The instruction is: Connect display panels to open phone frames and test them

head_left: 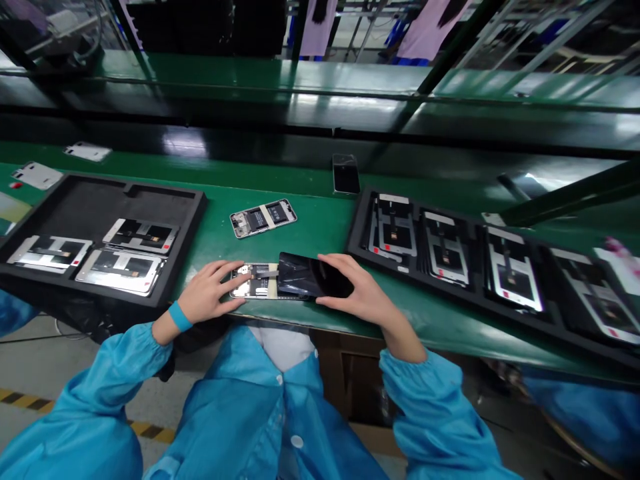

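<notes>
An opened phone body (257,288) lies at the front edge of the green bench, its inner parts and a pale strip across it showing. My left hand (213,290) grips its left end between thumb and fingers, with one finger stretched over the inner parts. A black phone screen (305,275) covers the right part of the body, and a flat cable runs from it to the left. My right hand (357,290) holds the screen's right end between thumb and fingers. Just beyond lies a second opened phone body (263,218) with a pale strip over its battery.
To the left, a black foam tray (193,230) holds several screen parts. Another long foam tray (356,230) with stacked screen parts stands to the right. A dark phone (346,175) and white covers (38,175) lie farther back. Green posts (575,197) rise from the bench.
</notes>
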The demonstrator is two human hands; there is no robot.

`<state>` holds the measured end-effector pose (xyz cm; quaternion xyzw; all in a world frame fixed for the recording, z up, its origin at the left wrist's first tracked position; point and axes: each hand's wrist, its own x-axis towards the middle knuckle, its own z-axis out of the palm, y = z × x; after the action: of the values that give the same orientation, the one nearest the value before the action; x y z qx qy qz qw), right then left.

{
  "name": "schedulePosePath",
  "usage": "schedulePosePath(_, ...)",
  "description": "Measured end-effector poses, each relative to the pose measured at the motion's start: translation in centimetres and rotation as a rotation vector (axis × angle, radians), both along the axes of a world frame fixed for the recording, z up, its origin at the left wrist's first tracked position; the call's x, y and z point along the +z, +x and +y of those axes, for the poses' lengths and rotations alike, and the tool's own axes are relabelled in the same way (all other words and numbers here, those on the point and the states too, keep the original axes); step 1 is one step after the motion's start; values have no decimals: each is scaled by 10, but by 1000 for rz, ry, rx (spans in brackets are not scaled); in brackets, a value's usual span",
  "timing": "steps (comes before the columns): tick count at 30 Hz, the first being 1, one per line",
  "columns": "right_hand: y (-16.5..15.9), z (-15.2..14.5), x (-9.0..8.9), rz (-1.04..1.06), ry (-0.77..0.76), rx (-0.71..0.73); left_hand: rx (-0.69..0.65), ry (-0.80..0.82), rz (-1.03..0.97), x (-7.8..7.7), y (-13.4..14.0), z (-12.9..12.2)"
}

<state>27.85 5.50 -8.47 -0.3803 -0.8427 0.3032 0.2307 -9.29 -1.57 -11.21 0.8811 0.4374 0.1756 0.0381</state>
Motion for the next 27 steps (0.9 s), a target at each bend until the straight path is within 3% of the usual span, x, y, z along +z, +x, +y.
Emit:
schedulePosePath(14, -33, 23, 37, 55, 59, 76, -1, 33, -34, 0, 1, 0)
schedulePosePath(27, -10, 18, 4, -43, -3, 20, 23, 25, -101, -1, 3, -2)
